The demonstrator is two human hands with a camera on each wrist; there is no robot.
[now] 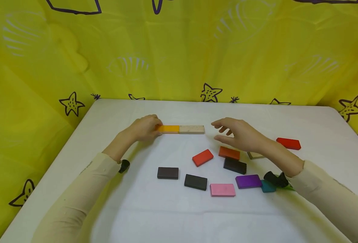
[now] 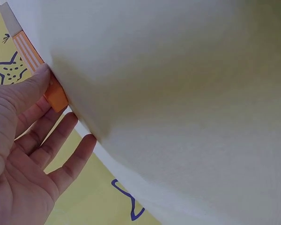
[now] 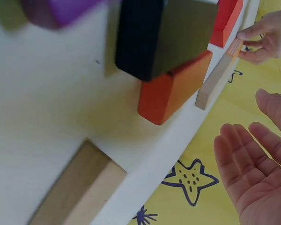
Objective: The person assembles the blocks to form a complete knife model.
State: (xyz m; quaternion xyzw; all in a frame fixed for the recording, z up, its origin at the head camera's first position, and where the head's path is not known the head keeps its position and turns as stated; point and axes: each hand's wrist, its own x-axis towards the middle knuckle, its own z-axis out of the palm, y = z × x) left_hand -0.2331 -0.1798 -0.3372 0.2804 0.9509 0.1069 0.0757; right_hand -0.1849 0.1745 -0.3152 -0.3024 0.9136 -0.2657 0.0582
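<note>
At the back of the white table, the left hand (image 1: 147, 128) pinches the left end of an orange block (image 1: 169, 129) between thumb and fingers. A pale wooden block (image 1: 192, 129) lies end to end with the orange one, in one straight row. In the left wrist view the thumb presses the near side of the orange block (image 2: 56, 96). To the right of the row, the right hand (image 1: 238, 134) hovers with fingers parted and loosely bent, holding nothing. Below it lie an orange-red block (image 1: 229, 153) and a black block (image 1: 235, 165) close together.
Nearer the front lie a red block (image 1: 202, 157), dark blocks (image 1: 168, 173), a pink block (image 1: 223, 190), a purple block (image 1: 248, 181) and a teal block (image 1: 268, 186). Another red block (image 1: 288, 143) is at the right. A yellow patterned cloth (image 1: 179, 60) hangs behind the table.
</note>
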